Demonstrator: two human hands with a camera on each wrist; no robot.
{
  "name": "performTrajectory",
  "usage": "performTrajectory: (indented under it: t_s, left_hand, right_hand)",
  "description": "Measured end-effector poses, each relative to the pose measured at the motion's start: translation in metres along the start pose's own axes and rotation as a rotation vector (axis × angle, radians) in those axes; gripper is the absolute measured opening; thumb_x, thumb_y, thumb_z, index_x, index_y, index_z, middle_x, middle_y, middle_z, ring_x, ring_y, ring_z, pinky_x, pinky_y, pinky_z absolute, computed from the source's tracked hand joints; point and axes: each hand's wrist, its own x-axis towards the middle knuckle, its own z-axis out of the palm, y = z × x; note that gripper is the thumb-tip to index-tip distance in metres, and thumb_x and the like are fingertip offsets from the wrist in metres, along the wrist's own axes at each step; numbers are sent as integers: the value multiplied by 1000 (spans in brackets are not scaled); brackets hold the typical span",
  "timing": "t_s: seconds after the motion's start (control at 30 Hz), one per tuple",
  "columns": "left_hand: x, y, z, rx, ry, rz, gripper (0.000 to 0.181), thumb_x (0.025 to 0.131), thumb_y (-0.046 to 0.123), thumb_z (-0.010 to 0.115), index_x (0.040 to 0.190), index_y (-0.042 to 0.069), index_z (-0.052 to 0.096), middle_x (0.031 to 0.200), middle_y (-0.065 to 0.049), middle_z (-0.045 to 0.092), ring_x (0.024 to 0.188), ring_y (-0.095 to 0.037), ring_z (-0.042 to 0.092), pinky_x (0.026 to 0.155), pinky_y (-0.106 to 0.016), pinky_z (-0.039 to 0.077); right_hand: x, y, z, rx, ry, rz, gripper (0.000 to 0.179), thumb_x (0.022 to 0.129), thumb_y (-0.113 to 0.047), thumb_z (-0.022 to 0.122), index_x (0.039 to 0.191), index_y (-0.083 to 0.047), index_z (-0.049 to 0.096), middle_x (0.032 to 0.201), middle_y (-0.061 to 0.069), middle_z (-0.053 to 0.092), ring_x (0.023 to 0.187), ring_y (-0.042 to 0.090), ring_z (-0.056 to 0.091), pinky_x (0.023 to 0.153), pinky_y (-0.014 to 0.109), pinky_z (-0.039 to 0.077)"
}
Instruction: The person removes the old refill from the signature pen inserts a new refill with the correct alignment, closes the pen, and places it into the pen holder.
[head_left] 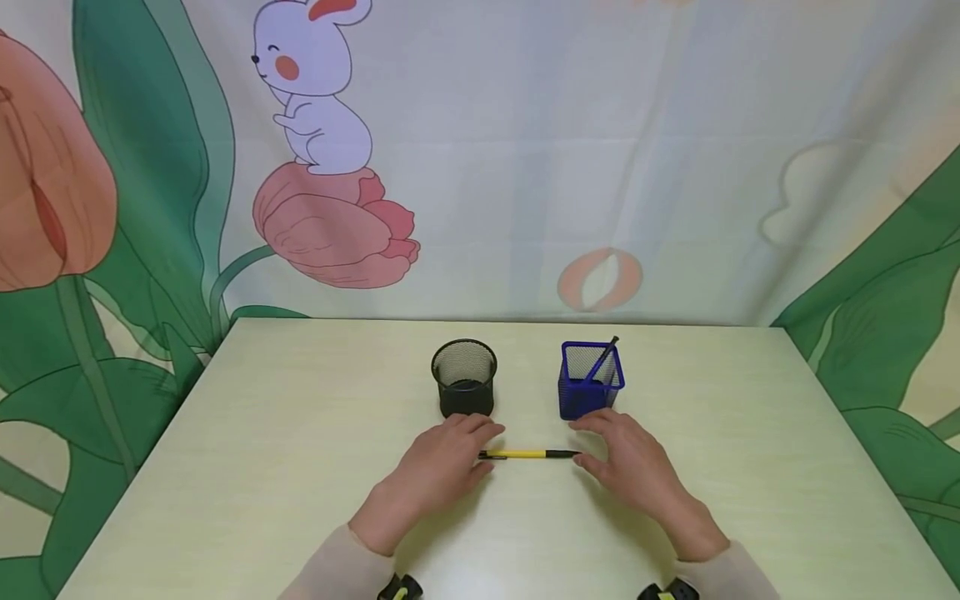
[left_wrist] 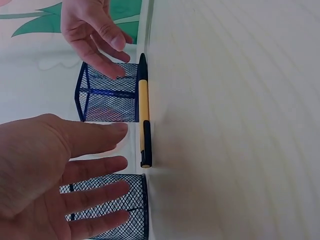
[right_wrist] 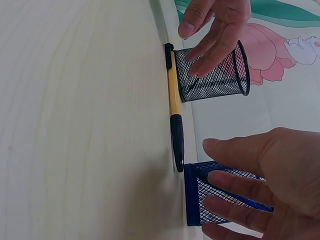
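Note:
A yellow pen (head_left: 525, 454) with black ends lies crosswise on the table between my two hands. Its clip end is by my left hand (head_left: 446, 462), its black tip by my right hand (head_left: 636, 464). In the left wrist view the left hand (left_wrist: 65, 175) has its fingers spread, and a gap separates them from the pen (left_wrist: 144, 107). The right wrist view has the right hand (right_wrist: 260, 185) with fingers apart and nothing between them. Behind the left hand stands a round black mesh pen holder (head_left: 465, 375); behind the right, a square blue mesh pen holder (head_left: 591, 379).
One dark pen (head_left: 603, 357) leans inside the blue holder, its end above the rim. The pale table (head_left: 262, 433) reaches back to a printed curtain (head_left: 480, 167) with a rabbit and tulips. Dark bands (head_left: 400, 587) sit at both wrists.

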Motion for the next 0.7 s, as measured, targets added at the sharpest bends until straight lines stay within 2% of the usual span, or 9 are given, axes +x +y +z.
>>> performTrajectory:
  t_s: [0.43,0.7]
  left_hand:
    - [4,0,5,-24,-13,-14,39,94,19,77,131,14,68,125,-1,68,107,-24,63,83,-40,57]
    - [8,1,9,-28,-16,-16,32,92,14,77,124,14,71,117,0,68,98,-22,62,77,-36,55]
  right_hand:
    - [5,1,7,-24,-15,8,34,83,-14,85,116,-12,78,117,5,71,113,29,64,97,48,54]
    - [8,0,11,-6,-54,56,29,83,-15,85,112,-15,79,108,-1,71,99,19,62,86,40,54]
